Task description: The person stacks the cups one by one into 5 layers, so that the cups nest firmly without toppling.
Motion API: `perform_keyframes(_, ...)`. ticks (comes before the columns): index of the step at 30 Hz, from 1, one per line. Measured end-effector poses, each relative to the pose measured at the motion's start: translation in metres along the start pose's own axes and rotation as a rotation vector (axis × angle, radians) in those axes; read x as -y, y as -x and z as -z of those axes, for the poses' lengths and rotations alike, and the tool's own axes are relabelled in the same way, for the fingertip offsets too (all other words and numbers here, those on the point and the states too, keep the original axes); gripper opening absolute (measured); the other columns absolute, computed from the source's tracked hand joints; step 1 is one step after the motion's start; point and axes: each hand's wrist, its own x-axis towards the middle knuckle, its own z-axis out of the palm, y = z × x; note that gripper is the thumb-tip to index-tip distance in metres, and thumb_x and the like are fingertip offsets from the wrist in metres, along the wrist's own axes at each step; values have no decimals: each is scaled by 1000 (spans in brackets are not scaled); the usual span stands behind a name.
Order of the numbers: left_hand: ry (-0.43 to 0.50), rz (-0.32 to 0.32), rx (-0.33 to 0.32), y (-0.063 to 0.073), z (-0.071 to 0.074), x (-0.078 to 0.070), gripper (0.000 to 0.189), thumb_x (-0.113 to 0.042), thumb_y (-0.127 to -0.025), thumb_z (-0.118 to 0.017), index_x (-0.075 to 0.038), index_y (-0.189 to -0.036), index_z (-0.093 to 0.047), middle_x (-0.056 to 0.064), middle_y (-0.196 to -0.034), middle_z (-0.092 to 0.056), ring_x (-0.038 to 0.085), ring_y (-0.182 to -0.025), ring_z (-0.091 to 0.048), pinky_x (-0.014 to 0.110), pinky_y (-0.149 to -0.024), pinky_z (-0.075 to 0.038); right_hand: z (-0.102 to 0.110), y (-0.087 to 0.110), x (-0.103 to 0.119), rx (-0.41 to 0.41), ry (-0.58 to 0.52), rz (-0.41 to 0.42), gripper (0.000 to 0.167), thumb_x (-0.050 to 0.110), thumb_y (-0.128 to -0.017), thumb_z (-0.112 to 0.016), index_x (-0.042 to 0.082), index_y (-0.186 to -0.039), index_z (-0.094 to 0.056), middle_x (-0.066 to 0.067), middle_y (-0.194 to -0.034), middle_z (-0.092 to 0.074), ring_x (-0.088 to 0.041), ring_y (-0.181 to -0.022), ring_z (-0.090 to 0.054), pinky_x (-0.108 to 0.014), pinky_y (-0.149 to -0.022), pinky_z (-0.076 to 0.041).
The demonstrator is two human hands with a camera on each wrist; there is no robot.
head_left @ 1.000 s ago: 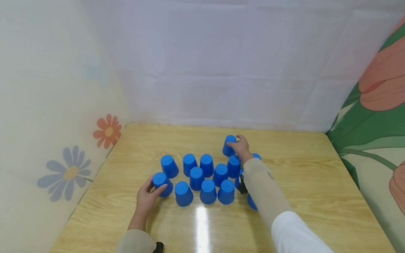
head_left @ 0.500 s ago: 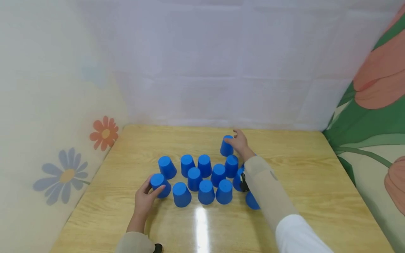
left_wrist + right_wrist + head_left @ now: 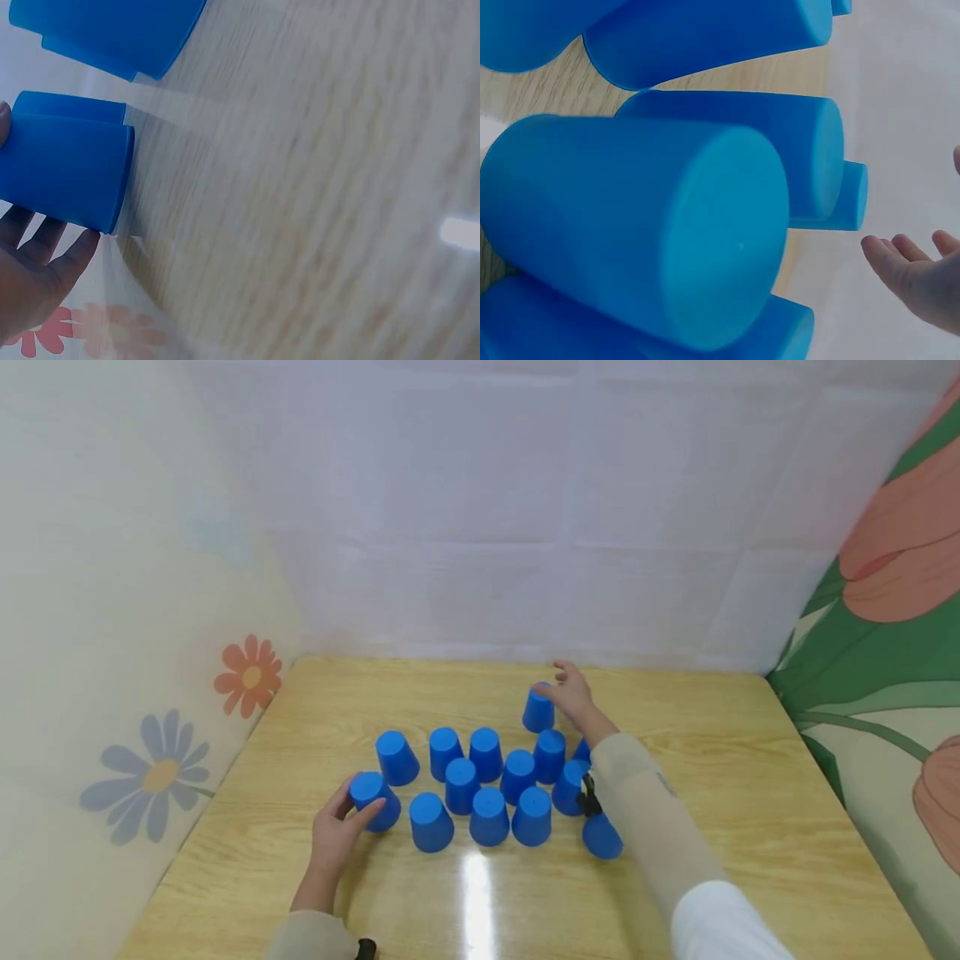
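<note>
In the head view, my left hand (image 3: 333,839) grips an upside-down blue cup (image 3: 377,808) at the left end of the group. Its thumb and fingers lie on opposite sides of that cup, as the left wrist view also shows with the fingers (image 3: 71,259) beneath the cup (image 3: 60,169). Farther back, my right hand (image 3: 573,700) is beside the rearmost cup (image 3: 538,716), its thumb overlapping the cup's top in the head view. The right wrist view shows this hand (image 3: 926,281) with fingers spread and holding nothing.
Several more upside-down blue cups, such as a front one (image 3: 431,827), stand between the hands. A few cups, including one at right (image 3: 602,837), are partly behind the right forearm. A white cloth (image 3: 450,568) hangs behind the wooden table (image 3: 712,735).
My left hand has shifted slightly left together with its cup. My right hand's fingers have lifted and come away from the rearmost cup, which stays in place.
</note>
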Motion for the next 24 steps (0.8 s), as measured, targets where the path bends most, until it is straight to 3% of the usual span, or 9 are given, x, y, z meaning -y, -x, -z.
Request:
perform_keyframes(12,-26,8,-23,-12,25,-12,74,-38,-74,-65,-11,-134,-31,12,-133,-34,29,-121,-28,46,-94,-28,14,14,14,15,2,51,63,25,-80,-62,11,-133,-30,-14,-131,-35,-28,-118,-32,-42,-92,-33)
perform_keyframes(14,-40,-9,-41,-23,27,2,73,-43,-73,-63,-19,-135,-31,9,-134,-34,28,-121,-28,47,-93,-29,17,17,16,21,12,64,63,26,-80,-62,11,-132,-30,-13,-130,-36,-27,-118,-32,-41,-92,-33)
perform_keyframes(15,-44,-3,-41,-25,28,2,74,-44,-73,-63,-20,-135,-30,9,-134,-33,28,-122,-28,48,-93,-29,18,19,16,28,16,75,63,26,-80,-61,11,-133,-30,-14,-130,-36,-27,-118,-33,-41,-92,-33)
perform_keyframes(19,-65,-29,-64,-49,33,33,71,-52,-70,-61,-34,-132,-32,2,-134,-34,25,-121,-30,47,-91,-32,23,27,16,66,31,135,61,27,-81,-60,10,-132,-31,-15,-130,-36,-28,-118,-33,-41,-92,-33)
perform_keyframes(21,-57,-35,-58,-55,36,35,70,-50,-71,-62,-32,-132,-33,2,-134,-34,26,-121,-30,48,-91,-31,25,31,15,88,32,157,61,26,-82,-60,9,-132,-30,-16,-130,-36,-28,-118,-32,-41,-92,-33)
perform_keyframes(22,-63,-51,-65,-63,37,44,68,-51,-71,-61,-35,-131,-33,0,-134,-35,26,-121,-30,48,-91,-32,27,33,14,97,33,165,61,26,-82,-59,9,-132,-30,-16,-130,-35,-28,-118,-32,-41,-92,-33)
perform_keyframes(24,-66,-66,-78,-72,39,49,66,-50,-72,-61,-37,-130,-34,-1,-134,-35,25,-121,-30,48,-91,-31,29,37,14,109,29,175,60,25,-82,-60,8,-132,-31,-16,-130,-35,-28,-119,-32,-41,-92,-33)
